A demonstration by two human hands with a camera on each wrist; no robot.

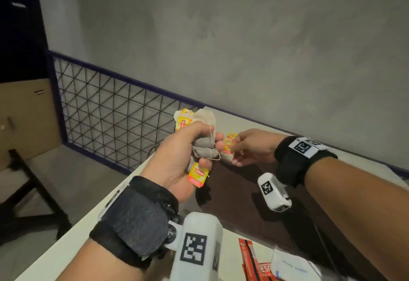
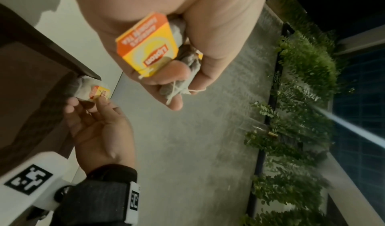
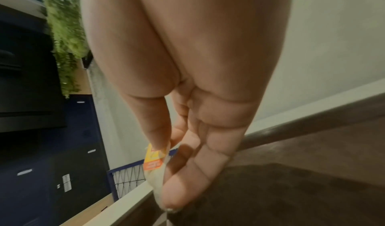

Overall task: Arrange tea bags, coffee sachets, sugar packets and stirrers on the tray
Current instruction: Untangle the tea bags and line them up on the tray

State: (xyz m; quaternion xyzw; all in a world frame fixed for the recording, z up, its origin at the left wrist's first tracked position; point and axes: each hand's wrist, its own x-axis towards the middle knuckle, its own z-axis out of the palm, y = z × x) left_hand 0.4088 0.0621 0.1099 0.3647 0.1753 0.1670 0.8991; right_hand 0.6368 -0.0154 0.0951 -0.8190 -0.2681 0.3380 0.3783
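My left hand (image 1: 188, 154) grips a bunch of tea bags (image 1: 203, 145) with yellow tags and white strings, held above the far left corner of the dark brown tray (image 1: 247, 192). One yellow-orange tag (image 2: 149, 46) hangs out under its fingers. My right hand (image 1: 245, 147) pinches a single tea bag (image 1: 228, 150) by its yellow tag, close beside the left hand's fingertips. The same pinched tea bag (image 2: 91, 89) shows at the tray's corner in the left wrist view. In the right wrist view thumb and fingers press on that tea bag (image 3: 155, 162) over the tray (image 3: 291, 180).
Red coffee sachets (image 1: 254, 263) and white packets (image 1: 292, 265) lie on the white table (image 1: 73, 236) near the bottom edge. A wire-mesh railing (image 1: 106, 114) stands behind the table's far left end, a grey wall (image 1: 243, 37) along its back. A wooden chair (image 1: 26, 181) stands at the left.
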